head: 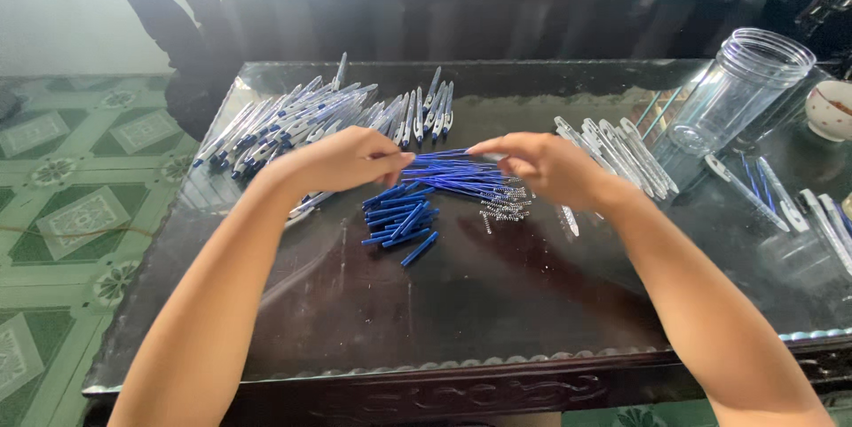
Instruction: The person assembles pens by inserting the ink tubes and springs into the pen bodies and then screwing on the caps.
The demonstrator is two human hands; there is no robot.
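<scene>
**Pen assembly part done**

Finished blue-and-white pens (311, 116) lie piled at the desk's (399, 303) far left. Both grips, left hand (342, 159) and right hand (541, 165), pinch a thin blue refill (444, 159). Many refills (461, 180), springs (506, 207), blue caps (399, 214) and clear barrels (621, 154) remain unassembled.

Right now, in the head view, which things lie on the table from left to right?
Assembled pens → left hand → blue caps → right hand → clear barrels → clear jar → white bowl.
</scene>
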